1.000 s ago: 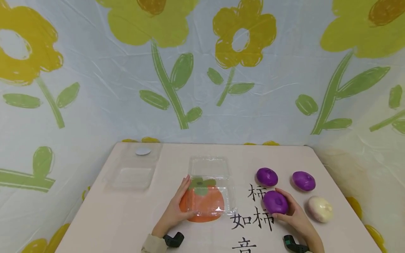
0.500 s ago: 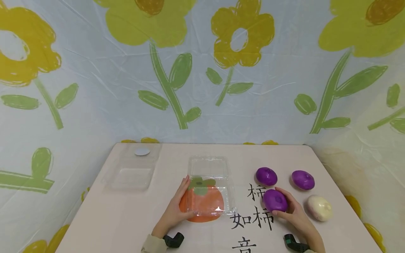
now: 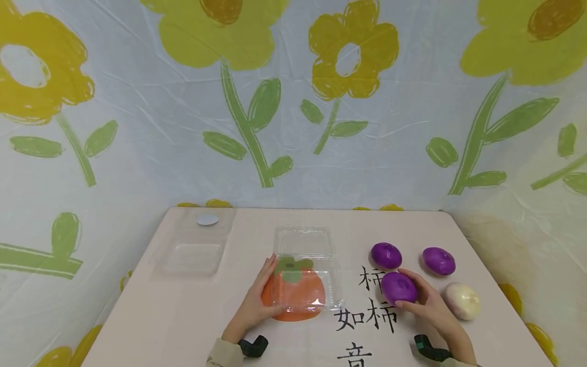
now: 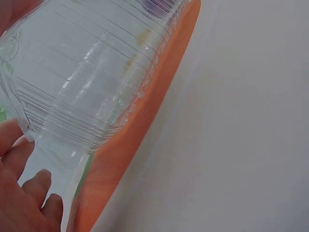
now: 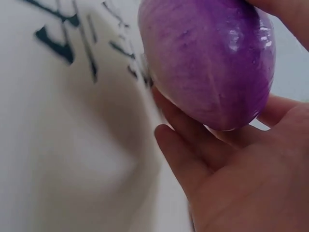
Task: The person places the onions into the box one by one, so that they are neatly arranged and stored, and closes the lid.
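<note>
while left grip [image 3: 257, 298] loose against clear box [image 3: 306, 275], right grip [image 3: 427, 302] around purple bulb [image 3: 399, 288]

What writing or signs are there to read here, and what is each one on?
"柿": on the table, beside the purple bulb.
"如柿": on the table, row below.
"音": on the table, cut off by the picture's edge.
Pale oval on the left box: no readable text.
Right wrist view: strokes too cropped and blurred to read.

The head view faces forward and down over the table [image 3: 137, 316] to its far edge; close up, left wrist shares the nearer container [image 3: 304, 285], right wrist a purple vegetable [image 3: 398, 288].
</note>
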